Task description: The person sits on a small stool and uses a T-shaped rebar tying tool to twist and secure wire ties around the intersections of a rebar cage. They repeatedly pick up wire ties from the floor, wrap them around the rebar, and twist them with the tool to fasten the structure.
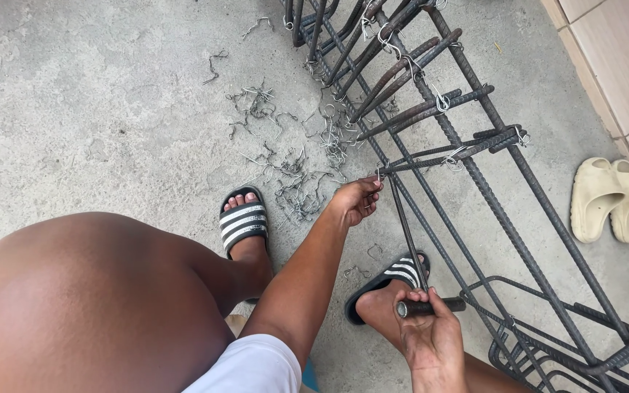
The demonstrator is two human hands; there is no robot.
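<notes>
Right hand [431,331]: low centre-right of the frame, fist closed around the short crossbar handle of the tying tool [410,240], knuckles up, wrist bent in from below.
Tool axis: thin shaft running up and slightly left from the handle to the joint above; tip hidden at the tie.
Left hand [358,200]: mid-frame, forearm reaching up from lower centre, fingertips pinched on the tie wire [378,175]; nearer of the two to the joint.
Tie wire: at the crossing of a stirrup and a long bar, touching the left fingertips.
Rebar cage [475,145]: lying on the concrete floor [96,109], long axis from top centre to lower right.
Wire scraps [285,156]: scattered left of the cage, beyond the sandalled foot [244,222].
Beige sandals [609,196]: right edge, well apart.
</notes>
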